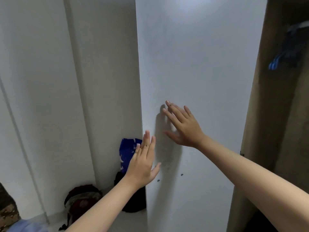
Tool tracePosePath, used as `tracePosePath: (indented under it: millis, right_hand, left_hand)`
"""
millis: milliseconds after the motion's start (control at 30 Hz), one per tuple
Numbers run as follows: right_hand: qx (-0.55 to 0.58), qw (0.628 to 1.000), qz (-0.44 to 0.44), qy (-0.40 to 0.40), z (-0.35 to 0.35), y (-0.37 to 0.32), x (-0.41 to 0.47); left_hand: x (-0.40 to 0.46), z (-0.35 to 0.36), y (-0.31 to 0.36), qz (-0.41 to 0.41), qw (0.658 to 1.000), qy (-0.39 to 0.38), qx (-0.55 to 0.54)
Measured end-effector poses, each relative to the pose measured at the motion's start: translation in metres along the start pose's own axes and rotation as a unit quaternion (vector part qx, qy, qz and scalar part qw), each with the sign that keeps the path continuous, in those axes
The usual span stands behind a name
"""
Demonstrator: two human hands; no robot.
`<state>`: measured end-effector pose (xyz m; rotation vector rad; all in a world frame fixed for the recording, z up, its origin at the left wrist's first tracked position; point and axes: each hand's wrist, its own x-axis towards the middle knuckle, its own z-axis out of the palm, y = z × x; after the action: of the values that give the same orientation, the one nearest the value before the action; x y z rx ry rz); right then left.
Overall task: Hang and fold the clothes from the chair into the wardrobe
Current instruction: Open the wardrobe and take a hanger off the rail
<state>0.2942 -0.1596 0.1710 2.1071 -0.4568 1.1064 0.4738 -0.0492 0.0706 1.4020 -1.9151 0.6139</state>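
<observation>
Two flat open hands, right hand [182,126] on the wardrobe door [200,64], left hand [143,162] at its edge, hanging blue garment [282,56] blurred.

Blue printed bag [128,153] stands upright on a black bag [132,198] on the floor, just left of the left-hand fingers [147,139]. Dark red patterned bag [82,200] lies on the pale floor [108,220] further left and lower, against the white wall [50,81]. Brown patterned object [8,208] at the far lower left edge, too cropped to tell.
</observation>
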Motion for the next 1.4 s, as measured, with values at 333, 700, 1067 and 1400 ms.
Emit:
tracePosePath:
  millis: [333,700,1067,1400]
  right_hand:
    - [-0.069,0.988,0.139,-0.006,-0.113,0.098,-0.05]
    - [-0.129,0.943,0.308,-0.006,-0.229,0.279,-0.12]
    - [0.01,0.92,0.387,0.055,-0.194,0.43,-0.129]
    - [0.112,0.892,0.436,0.047,-0.154,0.525,-0.115]
  left_hand:
    - [0.118,-0.008,0.117,0.095,0.983,0.112,-0.114]
    - [0.314,0.035,0.29,0.119,0.975,0.126,-0.137]
    - [0.434,0.089,0.331,0.084,0.984,0.124,-0.095]
    - [0.5,0.11,0.343,0.127,0.988,0.081,-0.042]
